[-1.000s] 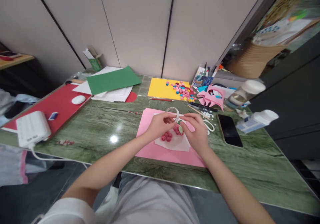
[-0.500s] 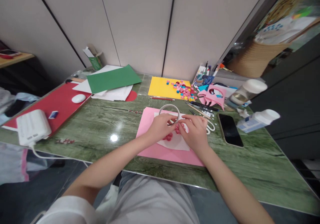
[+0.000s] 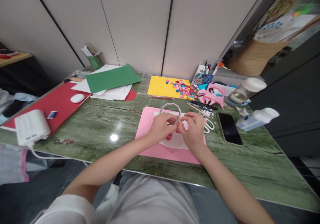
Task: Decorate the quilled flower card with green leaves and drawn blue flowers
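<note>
A thin, ring-shaped roll of tape (image 3: 179,108) stands upright between the fingers of my left hand (image 3: 162,125), which is closed on its lower edge. Close beside it, my right hand (image 3: 193,130) has thumb and fingertips pinched together near the roll; what they hold is too small to make out. Under both hands a white sheet (image 3: 172,143) lies on pink paper (image 3: 145,125). Small red-pink pieces (image 3: 169,136) rest on the white sheet, partly hidden by my fingers.
Yellow paper (image 3: 157,87) with several coloured pompom-like pieces (image 3: 185,91) lies behind. To the right are white-handled scissors (image 3: 209,126), a phone (image 3: 229,128), a bottle (image 3: 258,118) and cut pink paper (image 3: 215,96). Green paper (image 3: 112,79), red paper (image 3: 62,107) and a power bank (image 3: 32,127) lie left.
My hands have drawn closer together at the roll. My right hand's fingers have lifted off the white sheet and curled into a pinch. The roll has shifted slightly right.
</note>
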Demonstrator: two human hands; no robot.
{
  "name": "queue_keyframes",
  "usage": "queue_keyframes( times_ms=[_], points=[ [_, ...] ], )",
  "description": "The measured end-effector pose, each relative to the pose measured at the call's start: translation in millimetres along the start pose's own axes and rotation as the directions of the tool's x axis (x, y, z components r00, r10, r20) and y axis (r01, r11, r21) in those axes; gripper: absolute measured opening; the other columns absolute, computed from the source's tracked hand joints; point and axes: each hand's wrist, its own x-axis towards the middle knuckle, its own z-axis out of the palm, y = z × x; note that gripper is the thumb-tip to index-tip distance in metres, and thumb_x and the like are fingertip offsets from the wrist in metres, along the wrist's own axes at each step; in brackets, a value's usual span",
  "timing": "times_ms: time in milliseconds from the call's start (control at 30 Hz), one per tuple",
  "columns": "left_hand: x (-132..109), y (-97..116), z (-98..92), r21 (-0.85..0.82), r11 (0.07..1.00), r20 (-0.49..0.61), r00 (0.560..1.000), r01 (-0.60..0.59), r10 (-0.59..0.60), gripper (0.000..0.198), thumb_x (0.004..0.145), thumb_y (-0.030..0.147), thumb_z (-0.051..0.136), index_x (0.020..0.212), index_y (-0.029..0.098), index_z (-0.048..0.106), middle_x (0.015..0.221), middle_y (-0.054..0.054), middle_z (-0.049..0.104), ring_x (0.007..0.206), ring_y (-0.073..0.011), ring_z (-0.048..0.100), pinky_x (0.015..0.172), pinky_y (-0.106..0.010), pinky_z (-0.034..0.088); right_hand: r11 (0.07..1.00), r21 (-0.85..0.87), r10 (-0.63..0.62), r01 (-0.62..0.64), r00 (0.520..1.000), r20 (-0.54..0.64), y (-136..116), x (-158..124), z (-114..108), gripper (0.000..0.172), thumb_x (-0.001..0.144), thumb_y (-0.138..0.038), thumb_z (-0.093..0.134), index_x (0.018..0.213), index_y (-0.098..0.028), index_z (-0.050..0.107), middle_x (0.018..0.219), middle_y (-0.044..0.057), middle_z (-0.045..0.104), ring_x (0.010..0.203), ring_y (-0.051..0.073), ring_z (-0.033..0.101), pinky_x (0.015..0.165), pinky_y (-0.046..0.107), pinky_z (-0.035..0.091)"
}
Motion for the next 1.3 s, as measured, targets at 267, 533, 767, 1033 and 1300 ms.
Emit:
queue_keyframes(
  times_ms=[267, 533, 767, 1033, 1300],
  points=[
    [4.5, 0.5, -0.9, -0.184, 0.967, 0.017, 0.984, 0.178, -0.178, 0.027, 0.067, 0.018, 0.066, 0.093, 0.015, 0.068, 0.076, -0.003, 0.070, 0.067, -0.0123, 0.064, 0.064, -0.022, 0.052, 0.994, -0.109, -0.008, 0.003, 0.999, -0.042, 4.2, 2.3, 10.6, 0.009, 0.080, -0.027, 0.055, 0.077, -0.019, 0.059, 0.090, 0.006, 0.059, 0.084, 0.020, 0.050, 0.079, 0.038, 0.031],
    [8.2, -9.0, 0.1, -0.386, 0.845, 0.132, 0.928, 0.372, -0.348, 0.029, 0.061, 0.015, 0.071, 0.090, 0.014, 0.069, 0.076, -0.004, 0.069, 0.067, -0.0125, 0.062, 0.063, -0.024, 0.049, 0.925, 0.242, 0.324, -0.292, 0.940, -0.105, 60.7, 21.7, -5.1, 0.015, 0.080, -0.032, 0.054, 0.079, -0.018, 0.060, 0.091, 0.007, 0.054, 0.090, 0.021, 0.052, 0.074, 0.036, 0.043],
    [13.1, -5.6, -6.7, -0.650, 0.571, 0.333, 0.863, 0.502, -0.380, 0.033, 0.060, 0.023, 0.074, 0.090, 0.011, 0.070, 0.082, -0.007, 0.069, 0.065, -0.0100, 0.057, 0.061, -0.023, 0.043, 0.807, 0.522, 0.203, -0.275, 0.960, 0.192, 22.8, 12.3, -6.7, 0.039, 0.078, -0.025, 0.061, 0.115, -0.024, 0.047, 0.105, 0.006, 0.061, 0.089, 0.019, 0.061, 0.080, 0.037, 0.046],
    [12.2, -5.1, -10.6, -0.627, 0.579, 0.428, 0.852, 0.521, -0.302, 0.029, 0.058, 0.026, 0.076, 0.083, 0.011, 0.070, 0.075, -0.005, 0.067, 0.066, -0.0117, 0.058, 0.064, -0.025, 0.043, 0.910, 0.406, -0.017, -0.082, 0.972, 0.236, 17.5, 7.3, -8.0, 0.047, 0.081, -0.022, 0.059, 0.124, -0.030, 0.042, 0.098, 0.002, 0.068, 0.103, 0.022, 0.058, 0.091, 0.044, 0.042],
    [18.8, -12.8, -22.7, -0.501, 0.731, 0.531, 0.831, 0.464, -0.165, 0.023, 0.066, 0.029, 0.072, 0.083, 0.015, 0.071, 0.081, -0.006, 0.069, 0.074, -0.0148, 0.061, 0.070, -0.026, 0.046, 0.857, 0.500, 0.013, -0.123, 0.976, 0.217, 28.3, 11.8, -12.7, 0.052, 0.079, -0.022, 0.062, 0.125, -0.029, 0.039, 0.087, -0.001, 0.068, 0.090, 0.019, 0.064, 0.093, 0.043, 0.041]
  ],
)
